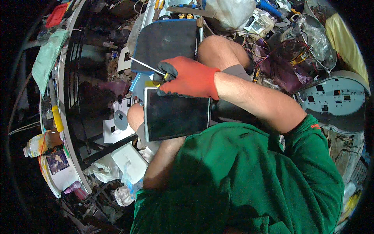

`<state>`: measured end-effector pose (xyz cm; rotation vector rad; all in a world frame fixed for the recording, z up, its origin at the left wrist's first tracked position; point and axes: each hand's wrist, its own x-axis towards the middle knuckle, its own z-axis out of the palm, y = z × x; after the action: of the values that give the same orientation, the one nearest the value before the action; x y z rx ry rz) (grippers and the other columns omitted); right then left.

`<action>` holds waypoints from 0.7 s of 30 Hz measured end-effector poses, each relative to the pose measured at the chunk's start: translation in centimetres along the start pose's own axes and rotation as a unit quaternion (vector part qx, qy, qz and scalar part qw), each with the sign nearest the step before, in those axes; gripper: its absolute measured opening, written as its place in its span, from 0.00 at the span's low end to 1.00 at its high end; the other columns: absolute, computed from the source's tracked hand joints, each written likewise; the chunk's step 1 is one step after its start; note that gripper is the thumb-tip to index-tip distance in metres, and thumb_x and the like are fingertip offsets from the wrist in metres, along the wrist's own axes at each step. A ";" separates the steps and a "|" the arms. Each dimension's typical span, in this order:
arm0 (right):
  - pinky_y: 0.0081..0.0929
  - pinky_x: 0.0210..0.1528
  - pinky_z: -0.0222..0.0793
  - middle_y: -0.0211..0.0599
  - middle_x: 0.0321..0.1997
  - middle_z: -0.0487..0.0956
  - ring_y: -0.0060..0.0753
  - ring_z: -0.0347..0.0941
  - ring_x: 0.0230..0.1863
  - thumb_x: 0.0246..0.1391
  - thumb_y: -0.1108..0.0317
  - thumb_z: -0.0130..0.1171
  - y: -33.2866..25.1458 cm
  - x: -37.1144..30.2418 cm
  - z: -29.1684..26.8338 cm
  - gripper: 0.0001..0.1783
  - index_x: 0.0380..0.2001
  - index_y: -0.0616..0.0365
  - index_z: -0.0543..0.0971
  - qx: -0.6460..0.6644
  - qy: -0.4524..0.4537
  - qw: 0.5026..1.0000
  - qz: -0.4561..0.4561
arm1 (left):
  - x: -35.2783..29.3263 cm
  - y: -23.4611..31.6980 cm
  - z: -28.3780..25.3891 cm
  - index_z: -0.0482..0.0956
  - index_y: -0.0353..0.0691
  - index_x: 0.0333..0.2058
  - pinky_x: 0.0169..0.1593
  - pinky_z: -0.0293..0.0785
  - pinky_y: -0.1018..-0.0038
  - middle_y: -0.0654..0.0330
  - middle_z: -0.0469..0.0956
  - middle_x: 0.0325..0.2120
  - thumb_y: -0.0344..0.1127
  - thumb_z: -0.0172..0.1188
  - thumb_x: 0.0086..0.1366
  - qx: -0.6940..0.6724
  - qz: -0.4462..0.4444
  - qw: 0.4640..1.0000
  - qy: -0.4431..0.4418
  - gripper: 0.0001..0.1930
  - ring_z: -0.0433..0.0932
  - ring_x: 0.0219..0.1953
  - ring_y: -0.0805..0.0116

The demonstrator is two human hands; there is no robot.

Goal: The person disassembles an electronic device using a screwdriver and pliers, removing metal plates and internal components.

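My right hand [187, 76], in a red work glove with dark grip coating, is closed round a screwdriver [146, 65]. Its thin metal shaft points up and to the left, and a bit of yellow handle shows at the fingers. Just below the glove lies a flat dark display panel [177, 117] with a pale frame along its left edge, tilted over my lap. My left forearm [165, 158] runs up behind this panel, which hides my left hand. Beyond the glove is a dark mat or board with a blue edge [165, 43].
Hand tools [185, 16] lie past the dark mat. Piled scrap includes a white plastic bag [230, 13], a clear bucket [317, 43] with wires and film, and a round grey housing [339, 99] at right. A white plastic piece [129, 162] lies lower left, beside a metal frame [64, 84].
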<state>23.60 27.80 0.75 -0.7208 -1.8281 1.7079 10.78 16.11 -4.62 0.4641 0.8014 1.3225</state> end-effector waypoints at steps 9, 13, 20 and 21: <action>0.27 0.43 0.73 0.38 0.38 0.83 0.25 0.77 0.38 0.55 0.65 0.62 1.1 2.1 -0.4 0.15 0.45 0.60 0.81 -0.024 0.076 0.997 0.020 | 0.8 1.1 -0.7 0.72 0.43 0.54 0.59 0.73 0.59 0.55 0.75 0.51 0.51 0.49 0.71 -0.003 -0.006 0.999 -0.032 0.21 0.76 0.53 0.57; 0.25 0.45 0.72 0.33 0.42 0.83 0.21 0.76 0.43 0.58 0.66 0.61 0.7 1.0 -2.1 0.16 0.48 0.58 0.81 0.038 0.124 0.992 -0.002 | 1.3 2.0 -0.8 0.72 0.43 0.54 0.59 0.72 0.59 0.55 0.75 0.52 0.50 0.49 0.72 -0.007 0.000 0.999 -0.045 0.21 0.75 0.53 0.57; 0.21 0.37 0.70 0.27 0.33 0.81 0.18 0.73 0.34 0.59 0.69 0.58 0.7 -4.6 -4.7 0.14 0.47 0.57 0.82 0.096 0.126 0.987 -0.018 | 2.5 3.1 -1.0 0.72 0.43 0.55 0.60 0.72 0.59 0.55 0.75 0.53 0.50 0.48 0.72 -0.018 0.004 0.998 -0.064 0.21 0.75 0.54 0.56; 0.20 0.35 0.69 0.27 0.32 0.80 0.17 0.72 0.32 0.59 0.69 0.58 1.4 -5.2 -4.8 0.14 0.48 0.56 0.81 0.102 0.120 0.987 -0.031 | 2.6 3.1 -0.8 0.72 0.43 0.55 0.60 0.71 0.58 0.55 0.75 0.53 0.50 0.48 0.72 -0.019 0.003 0.998 -0.068 0.21 0.75 0.54 0.56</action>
<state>30.76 27.68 -0.46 -0.7398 -1.4740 1.6591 8.21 19.23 -3.60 0.5209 0.6613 1.2958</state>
